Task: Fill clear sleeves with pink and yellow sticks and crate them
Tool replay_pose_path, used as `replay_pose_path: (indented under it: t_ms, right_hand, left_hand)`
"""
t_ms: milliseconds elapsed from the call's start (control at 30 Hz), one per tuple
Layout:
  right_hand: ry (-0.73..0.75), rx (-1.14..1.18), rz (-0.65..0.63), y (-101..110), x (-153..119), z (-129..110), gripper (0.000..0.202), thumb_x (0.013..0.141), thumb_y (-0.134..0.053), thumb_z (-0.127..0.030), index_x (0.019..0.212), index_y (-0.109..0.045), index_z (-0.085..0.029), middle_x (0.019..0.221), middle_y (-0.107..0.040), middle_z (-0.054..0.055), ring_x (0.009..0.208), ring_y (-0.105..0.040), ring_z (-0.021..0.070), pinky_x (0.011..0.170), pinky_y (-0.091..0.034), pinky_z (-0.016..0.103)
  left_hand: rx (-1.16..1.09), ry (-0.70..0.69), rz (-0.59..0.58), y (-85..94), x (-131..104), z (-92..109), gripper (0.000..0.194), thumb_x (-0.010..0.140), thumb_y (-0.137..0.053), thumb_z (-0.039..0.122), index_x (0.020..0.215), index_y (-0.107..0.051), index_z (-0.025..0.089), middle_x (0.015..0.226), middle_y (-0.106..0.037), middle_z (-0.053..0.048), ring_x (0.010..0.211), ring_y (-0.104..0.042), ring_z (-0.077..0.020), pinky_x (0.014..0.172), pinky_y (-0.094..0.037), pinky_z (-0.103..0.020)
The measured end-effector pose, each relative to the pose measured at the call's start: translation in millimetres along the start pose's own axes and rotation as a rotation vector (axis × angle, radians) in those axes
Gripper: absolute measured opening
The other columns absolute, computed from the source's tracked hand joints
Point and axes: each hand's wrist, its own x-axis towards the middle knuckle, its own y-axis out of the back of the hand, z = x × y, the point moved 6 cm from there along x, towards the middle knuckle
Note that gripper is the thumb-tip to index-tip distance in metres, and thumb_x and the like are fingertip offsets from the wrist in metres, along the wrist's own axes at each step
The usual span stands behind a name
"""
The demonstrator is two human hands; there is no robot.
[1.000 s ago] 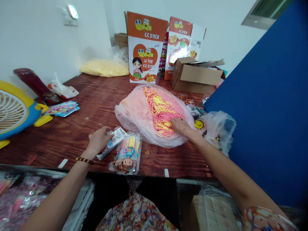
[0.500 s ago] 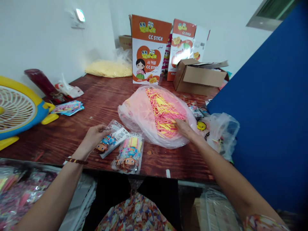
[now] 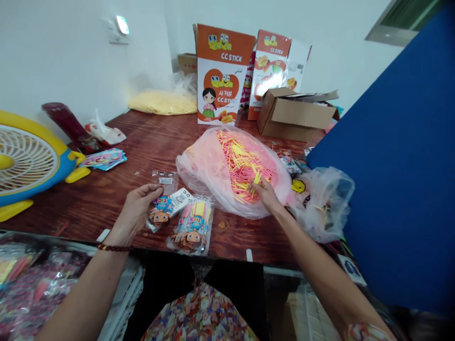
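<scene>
My left hand is closed, pinching the edge of a clear printed pouch with a cartoon face. This pouch overlaps a flat stack of similar pouches, with a white card showing at its right. Beside it lies a clear pouch filled with pink and yellow sticks. My right hand is closed on a small bunch of yellow sticks, just over the heap. The heap of thin pink and yellow sticks lies in a large open plastic bag.
Printed cartons and an open cardboard box stand at the back. A yellow fan is at left, near printed packets. Right of the big bag lies a crumpled clear bag, beside a blue panel.
My right hand has drawn up and slightly left out of the heap, with yellow sticks now showing in its fingers. My left hand has turned the pouch more upright, off the white card.
</scene>
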Motion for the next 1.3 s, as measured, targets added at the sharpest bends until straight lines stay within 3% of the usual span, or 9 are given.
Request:
replay_pose_path:
  t_ms: [167,633,867,933,1000,1067,1133,1200,1300]
  right_hand:
    - [-0.050,0.031,-0.009,-12,-10,10,0.027,0.072,-0.060,-0.043,0.085,-0.047,-0.023,0.072,-0.062,-0.002,0.070,-0.058,0.0167,0.076,-0.046,0.033]
    - [-0.079,0.069,-0.024,-24,-34,-1,0.027,0.075,-0.062,-0.043,0.091,-0.051,-0.024,0.071,-0.064,-0.003,0.071,-0.059,0.0171,0.075,-0.046,0.032]
    - [-0.052,0.149,-0.039,-22,-31,-8,0.036,0.072,-0.066,-0.053,0.086,-0.055,-0.023,0.065,-0.059,-0.004,0.063,-0.054,0.0153,0.069,-0.045,0.032]
    - [-0.051,0.152,-0.069,-22,-29,-15,0.037,0.070,-0.069,-0.054,0.081,-0.054,-0.022,0.062,-0.059,-0.004,0.062,-0.054,0.0150,0.069,-0.045,0.032]
    - [-0.038,0.148,-0.141,-24,-26,-26,0.036,0.070,-0.070,-0.054,0.075,-0.053,-0.022,0.061,-0.059,-0.004,0.063,-0.055,0.0148,0.070,-0.045,0.031]
    - [-0.015,0.134,-0.242,-29,-24,-40,0.035,0.072,-0.071,-0.052,0.075,-0.054,-0.022,0.063,-0.059,-0.004,0.064,-0.055,0.0143,0.068,-0.045,0.029]
    - [0.014,0.124,-0.324,-32,-23,-53,0.033,0.074,-0.070,-0.051,0.078,-0.057,-0.021,0.067,-0.059,-0.004,0.065,-0.054,0.0136,0.063,-0.044,0.027]
    - [0.042,0.118,-0.349,-32,-21,-63,0.032,0.076,-0.070,-0.050,0.078,-0.058,-0.021,0.068,-0.057,-0.004,0.063,-0.051,0.0127,0.059,-0.041,0.026]
    - [0.062,0.098,-0.320,-27,-19,-68,0.031,0.076,-0.070,-0.046,0.071,-0.052,-0.021,0.061,-0.051,-0.006,0.058,-0.045,0.0110,0.054,-0.036,0.024]
  left_hand:
    - [-0.038,0.011,-0.046,-8.8,-10,0,0.036,0.049,-0.087,0.023,0.076,-0.065,0.014,0.065,-0.067,0.004,0.053,-0.060,-0.0103,0.050,-0.050,-0.021]
    - [-0.062,0.020,-0.196,-48.4,-50,-3,0.028,0.060,-0.084,0.025,0.081,-0.069,0.016,0.073,-0.071,0.001,0.060,-0.063,-0.0110,0.057,-0.051,-0.021]
    - [0.033,-0.009,-0.269,-60.1,-57,-8,0.027,0.062,-0.083,0.032,0.078,-0.068,0.017,0.072,-0.069,0.000,0.060,-0.062,-0.0129,0.057,-0.051,-0.024]
    - [0.220,-0.172,-0.382,-77.9,-60,2,0.019,0.072,-0.077,0.033,0.081,-0.070,0.017,0.080,-0.070,-0.003,0.068,-0.065,-0.0157,0.063,-0.053,-0.027]
    - [0.468,-0.452,-0.515,-107.5,-67,16,0.010,0.080,-0.068,0.027,0.082,-0.071,0.018,0.099,-0.071,-0.007,0.088,-0.067,-0.0199,0.078,-0.054,-0.031]
    - [0.711,-0.742,-0.607,-142.3,-74,27,0.012,0.085,-0.059,0.019,0.084,-0.071,0.018,0.127,-0.063,-0.010,0.107,-0.064,-0.0227,0.091,-0.051,-0.035]
    - [0.929,-0.875,-0.701,-175.8,-75,24,0.019,0.086,-0.051,0.012,0.089,-0.070,0.017,0.144,-0.052,-0.012,0.106,-0.065,-0.0220,0.092,-0.050,-0.037]
    - [1.100,-0.906,-0.754,-200.7,-67,13,0.023,0.085,-0.048,0.007,0.090,-0.070,0.016,0.133,-0.060,-0.014,0.099,-0.067,-0.0210,0.088,-0.052,-0.035]
    - [1.193,-0.889,-0.792,-221.0,-54,-3,0.023,0.083,-0.050,0.006,0.090,-0.070,0.015,0.099,-0.072,-0.012,0.087,-0.067,-0.0196,0.083,-0.051,-0.032]
